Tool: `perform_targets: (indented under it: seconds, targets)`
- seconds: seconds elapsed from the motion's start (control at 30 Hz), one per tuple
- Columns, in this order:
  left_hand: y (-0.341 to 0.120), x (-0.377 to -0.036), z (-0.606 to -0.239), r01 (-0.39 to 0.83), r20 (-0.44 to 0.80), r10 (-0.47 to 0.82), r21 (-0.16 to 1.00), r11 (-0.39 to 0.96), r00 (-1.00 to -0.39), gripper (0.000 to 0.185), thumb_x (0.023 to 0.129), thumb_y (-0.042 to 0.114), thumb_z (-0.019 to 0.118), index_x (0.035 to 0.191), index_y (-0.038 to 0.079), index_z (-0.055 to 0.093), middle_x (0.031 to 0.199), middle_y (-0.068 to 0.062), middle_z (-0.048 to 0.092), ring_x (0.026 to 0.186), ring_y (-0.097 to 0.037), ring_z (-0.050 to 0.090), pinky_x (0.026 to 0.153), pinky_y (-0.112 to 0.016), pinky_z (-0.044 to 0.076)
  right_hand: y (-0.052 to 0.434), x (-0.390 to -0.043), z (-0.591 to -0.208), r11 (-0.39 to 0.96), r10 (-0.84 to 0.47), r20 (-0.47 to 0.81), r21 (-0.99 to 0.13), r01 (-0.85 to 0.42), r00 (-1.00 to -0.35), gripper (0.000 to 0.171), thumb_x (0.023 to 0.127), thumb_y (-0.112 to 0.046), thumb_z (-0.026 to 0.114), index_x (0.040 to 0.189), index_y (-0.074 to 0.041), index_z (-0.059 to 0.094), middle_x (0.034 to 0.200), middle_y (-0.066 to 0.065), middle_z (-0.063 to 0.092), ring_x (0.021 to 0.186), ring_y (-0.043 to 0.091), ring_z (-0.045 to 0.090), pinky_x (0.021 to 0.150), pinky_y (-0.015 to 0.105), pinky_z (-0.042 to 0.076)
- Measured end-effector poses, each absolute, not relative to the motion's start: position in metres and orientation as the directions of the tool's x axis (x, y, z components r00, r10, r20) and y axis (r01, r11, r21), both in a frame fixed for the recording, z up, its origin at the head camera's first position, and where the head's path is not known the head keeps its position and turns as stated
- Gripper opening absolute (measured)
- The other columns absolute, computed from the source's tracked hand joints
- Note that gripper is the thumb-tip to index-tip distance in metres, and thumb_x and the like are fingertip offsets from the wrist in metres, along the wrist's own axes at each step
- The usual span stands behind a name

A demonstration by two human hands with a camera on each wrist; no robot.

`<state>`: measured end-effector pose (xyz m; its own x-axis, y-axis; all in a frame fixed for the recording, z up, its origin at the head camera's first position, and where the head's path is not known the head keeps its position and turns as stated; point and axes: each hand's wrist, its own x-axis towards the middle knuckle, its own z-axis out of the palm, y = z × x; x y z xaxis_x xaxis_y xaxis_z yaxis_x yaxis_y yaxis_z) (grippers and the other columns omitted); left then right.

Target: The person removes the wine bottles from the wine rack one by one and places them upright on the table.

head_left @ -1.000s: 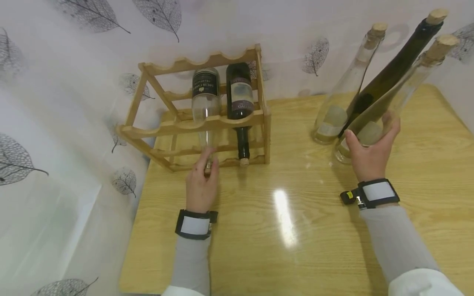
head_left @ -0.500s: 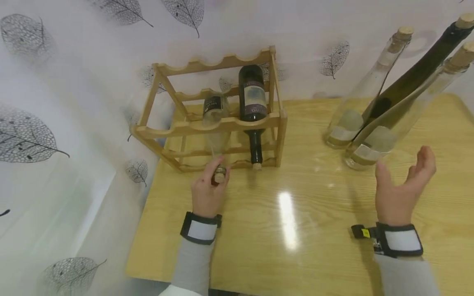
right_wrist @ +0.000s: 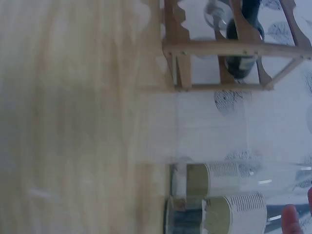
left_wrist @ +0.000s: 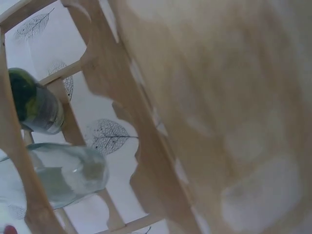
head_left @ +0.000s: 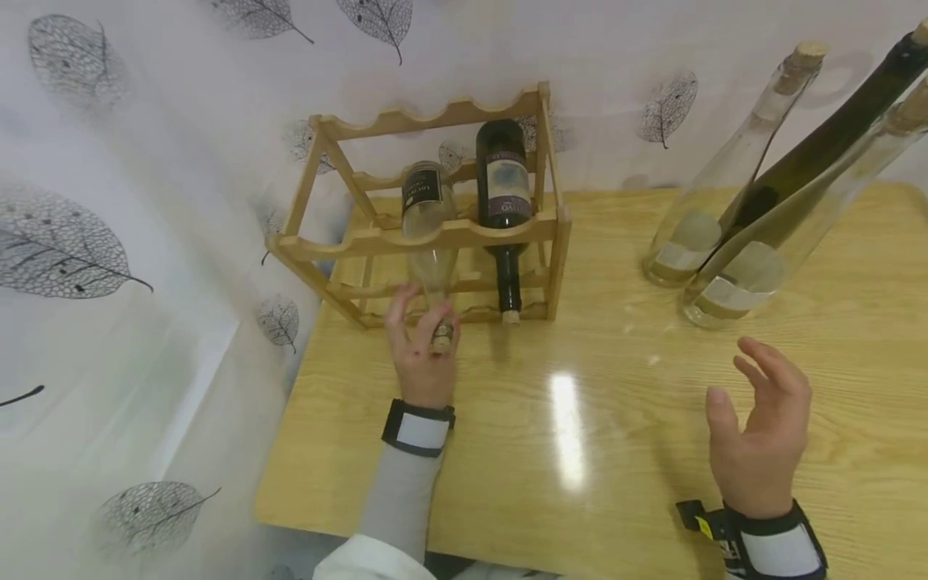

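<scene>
A wooden bottle rack (head_left: pixel 500 232) stands at the table's back left. In it lie a clear bottle (head_left: pixel 424 211) and, to its right, a dark bottle (head_left: pixel 502 189), both with their necks toward me. My left hand (head_left: pixel 424 321) grips the clear bottle's corked neck at the rack's front. My right hand (head_left: pixel 734 379) hovers over the table at the right with its fingers spread, holding nothing. The left wrist view shows the rack (left_wrist: pixel 146 146) with the clear bottle (left_wrist: pixel 68 170) and the dark bottle (left_wrist: pixel 34 102) from below.
Three corked bottles stand at the back right: a clear one (head_left: pixel 725 169), a dark green one (head_left: pixel 819 145) and another clear one (head_left: pixel 790 225). A leaf-patterned wall (head_left: pixel 145 161) runs behind and to the left. The table's left edge (head_left: pixel 290 419) is close to my left arm.
My right hand let go of the nearest clear standing bottle and drew back toward me, fingers spread. My left hand stayed on the clear bottle's neck at the rack.
</scene>
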<state>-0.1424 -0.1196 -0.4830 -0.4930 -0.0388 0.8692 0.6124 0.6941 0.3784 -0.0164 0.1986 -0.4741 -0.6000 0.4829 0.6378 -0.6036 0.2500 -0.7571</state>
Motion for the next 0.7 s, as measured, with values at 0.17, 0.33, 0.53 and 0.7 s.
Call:
perform_targets:
  seconds: [0.17,0.33,0.53,0.7]
  targets:
    - [-0.122,-0.151,-0.48,0.726,0.893,0.084,0.303,0.617,-0.443,0.03,0.085,-0.012,0.078,0.106,0.004,0.064,0.124,-0.021,0.07,0.134,-0.052,0.057,0.113,-0.053,0.05,0.192,-0.007,-0.484,0.319,0.337,0.658,-0.753,-0.576,-0.674,0.047,0.097,0.001,0.063,0.135,0.022,0.044,0.141,0.015,0.058,0.134,0.022,0.053,0.114,0.026,0.045]
    - [-0.128,-0.158,-0.481,0.807,0.906,0.215,0.193,0.558,-0.365,0.032,0.084,-0.025,0.064,0.103,0.001,0.064,0.118,-0.021,0.072,0.127,-0.055,0.061,0.102,-0.046,0.058,0.193,-0.001,-0.483,0.318,0.337,0.66,-0.751,-0.578,-0.672,0.046,0.097,0.003,0.062,0.135,0.023,0.044,0.14,0.014,0.06,0.133,0.021,0.055,0.114,0.026,0.045]
    - [-0.136,-0.151,-0.474,0.849,0.908,0.241,0.19,0.493,-0.343,0.062,0.064,-0.036,0.037,0.108,-0.001,0.064,0.12,-0.023,0.072,0.128,-0.056,0.059,0.093,-0.043,0.063,0.197,-0.001,-0.479,0.315,0.294,0.684,-0.729,-0.608,-0.667,0.044,0.097,0.004,0.062,0.134,0.023,0.045,0.139,0.018,0.061,0.133,0.022,0.056,0.113,0.026,0.046]
    - [-0.131,-0.137,-0.462,0.873,0.944,0.204,0.141,0.466,-0.261,0.015,0.096,-0.014,0.059,0.102,-0.001,0.064,0.111,-0.022,0.074,0.138,-0.043,0.057,0.106,-0.051,0.056,0.199,-0.002,-0.477,0.347,0.227,0.695,-0.712,-0.61,-0.682,0.045,0.1,0.0,0.062,0.134,0.024,0.045,0.142,0.018,0.06,0.136,0.021,0.055,0.114,0.025,0.045]
